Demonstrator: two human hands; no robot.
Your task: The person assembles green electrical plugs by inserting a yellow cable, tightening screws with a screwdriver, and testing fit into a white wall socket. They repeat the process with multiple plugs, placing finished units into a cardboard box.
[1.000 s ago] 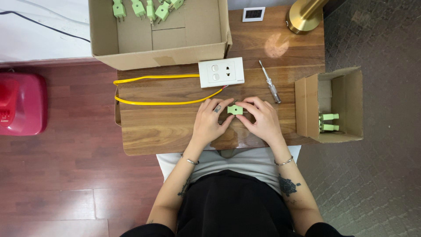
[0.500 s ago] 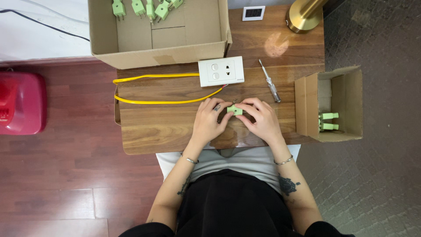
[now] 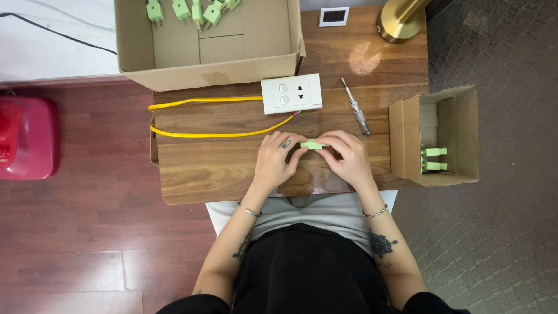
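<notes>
Left hand (image 3: 274, 160) and right hand (image 3: 346, 158) both down on the wooden table (image 3: 197, 168), fingers curled in and pinched from either side onto one small green plug (image 3: 312, 145), held low over the tabletop between the two sets of fingertips, near the table's middle. Ring visible on a left finger, bracelet on each wrist. Just beyond the plug, a tiny dark screw (image 3: 310, 133) lying loose on the wood. Farther out ahead, a white wall socket plate (image 3: 291, 93) lying flat, with a yellow cable (image 3: 203, 116) looping away from it toward the table's left edge and back. To the right of the plate, a screwdriver (image 3: 356, 106) with a clear handle, lying at a slant. At the right edge, a small open cardboard box (image 3: 447, 116) on its side with a couple of green plugs inside. At the far side, a large open cardboard box (image 3: 256, 35) with more green plugs along its back wall. Beyond, a small white display unit (image 3: 334, 16) and a brass lamp base (image 3: 401, 20). Off to the left on the floor, a red container (image 3: 26, 136)
</notes>
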